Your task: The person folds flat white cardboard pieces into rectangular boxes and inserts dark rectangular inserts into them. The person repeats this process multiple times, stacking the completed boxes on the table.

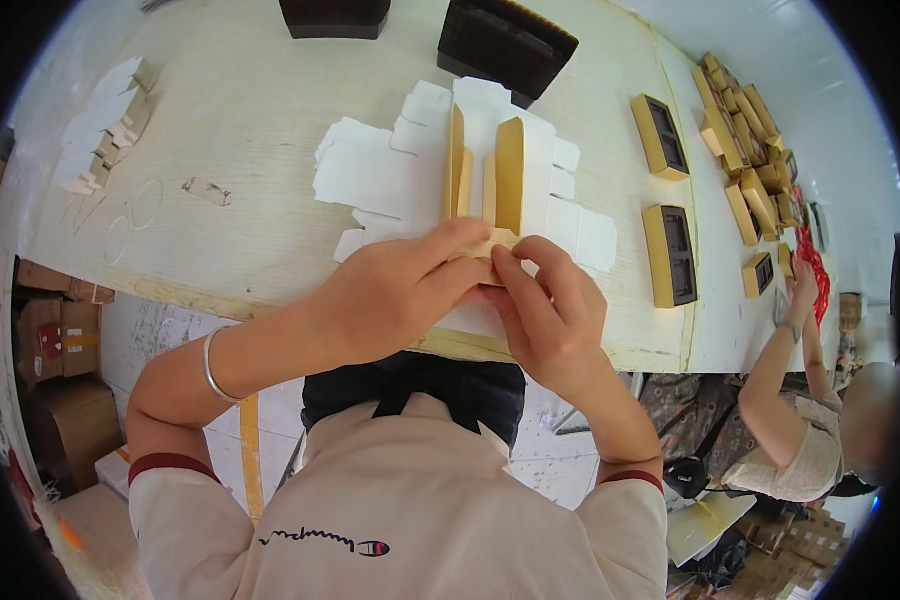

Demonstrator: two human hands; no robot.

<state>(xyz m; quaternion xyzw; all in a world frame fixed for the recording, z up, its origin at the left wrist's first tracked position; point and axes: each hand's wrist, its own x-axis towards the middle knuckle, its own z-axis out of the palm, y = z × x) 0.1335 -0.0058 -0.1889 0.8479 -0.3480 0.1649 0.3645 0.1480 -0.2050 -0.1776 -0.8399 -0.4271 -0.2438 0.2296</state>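
A gold cardboard box [510,175], partly folded, has its long side walls standing up and points away from me. Both my hands meet at its near end. My left hand [410,285] pinches the near end flap from the left, thumb and fingers pressed together. From the right, my right hand [555,305] grips the same flap with bent fingers. Under the box lie flat white die-cut box blanks [370,170], spreading out to both sides. The fingers hide part of the flap.
Dark plastic trays [505,45] stand at the far edge. Gold boxes with dark inserts [662,138] sit to the right, near a pile of more gold boxes [745,115]. Folded white cardboard pieces [110,125] lie far left. A co-worker [790,420] works at the right.
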